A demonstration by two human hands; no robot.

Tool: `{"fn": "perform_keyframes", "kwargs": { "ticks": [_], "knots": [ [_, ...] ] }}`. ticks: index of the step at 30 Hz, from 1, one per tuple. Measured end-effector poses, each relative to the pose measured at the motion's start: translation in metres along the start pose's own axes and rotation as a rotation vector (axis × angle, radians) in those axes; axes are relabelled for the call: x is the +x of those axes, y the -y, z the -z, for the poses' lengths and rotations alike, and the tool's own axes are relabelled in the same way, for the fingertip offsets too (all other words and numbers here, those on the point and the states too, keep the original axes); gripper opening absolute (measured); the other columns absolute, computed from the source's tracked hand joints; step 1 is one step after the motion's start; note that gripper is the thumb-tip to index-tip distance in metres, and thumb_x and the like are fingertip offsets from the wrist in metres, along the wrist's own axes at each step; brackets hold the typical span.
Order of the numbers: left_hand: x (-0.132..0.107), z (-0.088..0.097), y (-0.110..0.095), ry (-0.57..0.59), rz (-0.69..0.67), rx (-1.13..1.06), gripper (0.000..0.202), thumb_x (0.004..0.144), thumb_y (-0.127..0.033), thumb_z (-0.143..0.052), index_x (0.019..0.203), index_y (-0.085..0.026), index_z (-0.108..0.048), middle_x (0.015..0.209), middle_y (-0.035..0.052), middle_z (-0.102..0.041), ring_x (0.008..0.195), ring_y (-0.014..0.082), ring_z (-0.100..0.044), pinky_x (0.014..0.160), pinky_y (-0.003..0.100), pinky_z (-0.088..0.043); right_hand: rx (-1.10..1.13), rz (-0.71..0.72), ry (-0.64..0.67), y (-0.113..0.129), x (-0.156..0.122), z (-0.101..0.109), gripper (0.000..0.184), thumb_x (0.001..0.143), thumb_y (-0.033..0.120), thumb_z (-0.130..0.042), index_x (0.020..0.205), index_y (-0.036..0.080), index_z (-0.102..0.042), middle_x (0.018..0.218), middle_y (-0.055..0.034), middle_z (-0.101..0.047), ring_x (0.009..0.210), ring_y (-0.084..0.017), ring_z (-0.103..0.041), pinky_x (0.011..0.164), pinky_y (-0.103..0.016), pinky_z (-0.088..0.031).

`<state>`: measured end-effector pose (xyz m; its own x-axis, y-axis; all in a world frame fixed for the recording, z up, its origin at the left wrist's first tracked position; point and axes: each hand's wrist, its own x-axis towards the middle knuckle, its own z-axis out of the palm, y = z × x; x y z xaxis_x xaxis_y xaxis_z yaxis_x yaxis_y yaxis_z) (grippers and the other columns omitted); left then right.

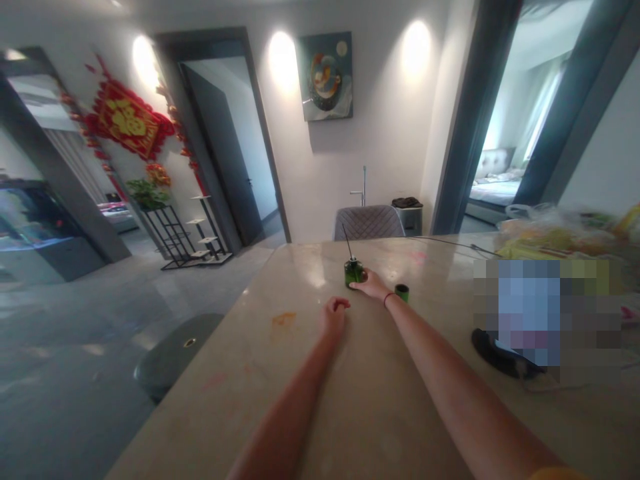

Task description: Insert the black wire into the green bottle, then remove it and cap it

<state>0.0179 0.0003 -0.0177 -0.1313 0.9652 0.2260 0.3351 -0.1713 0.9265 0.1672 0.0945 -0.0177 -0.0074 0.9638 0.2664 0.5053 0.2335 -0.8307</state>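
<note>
A small dark green glass bottle point(353, 272) stands upright on the table, with a thin dark stick rising at a slant from its neck. My right hand point(371, 285) is wrapped round the bottle's right side, thumb toward me; a thin red cord circles that wrist. Just right of the wrist is a short green cylinder point(401, 292) with a dark open top, apart from the hand. My left hand point(336, 312) rests on the tabletop nearer to me, its fingers curled in and nothing visible in them, a little below and left of the bottle.
The pale table point(240, 393) has an orange smear at left. A black round-based object point(500, 353), partly blurred out, and plastic bags point(550, 230) lie on the right. A thin cable crosses the far right part. A grey chair point(369, 222) stands beyond; a round stool point(173, 353) is at left.
</note>
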Motion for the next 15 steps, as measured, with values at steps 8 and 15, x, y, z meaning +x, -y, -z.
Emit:
{"fn": "perform_keyframes", "kwargs": {
  "ticks": [8, 15],
  "knots": [
    [-0.001, -0.001, 0.0, 0.008, 0.01, -0.005, 0.02, 0.067, -0.01, -0.041, 0.071, -0.015, -0.06, 0.074, 0.0031, -0.065, 0.073, 0.0128, -0.058, 0.074, 0.027, -0.044, -0.011, -0.071, -0.043, -0.009, 0.001, -0.009, 0.05, 0.058, 0.031, -0.07, 0.099, 0.014, -0.047, 0.098, -0.0098, -0.061, 0.09, -0.019, -0.059, 0.078, -0.031, -0.045],
    [-0.002, 0.0, -0.002, 0.012, 0.026, 0.009, 0.02, 0.068, -0.011, -0.041, 0.071, -0.016, -0.06, 0.074, 0.0033, -0.065, 0.074, 0.0135, -0.058, 0.073, 0.027, -0.043, 0.126, -0.062, -0.071, -0.018, 0.007, -0.013, 0.066, 0.052, 0.017, -0.069, 0.112, 0.016, -0.041, 0.108, -0.0084, -0.059, 0.094, -0.017, -0.058, 0.081, -0.029, -0.045]
  ]
}}
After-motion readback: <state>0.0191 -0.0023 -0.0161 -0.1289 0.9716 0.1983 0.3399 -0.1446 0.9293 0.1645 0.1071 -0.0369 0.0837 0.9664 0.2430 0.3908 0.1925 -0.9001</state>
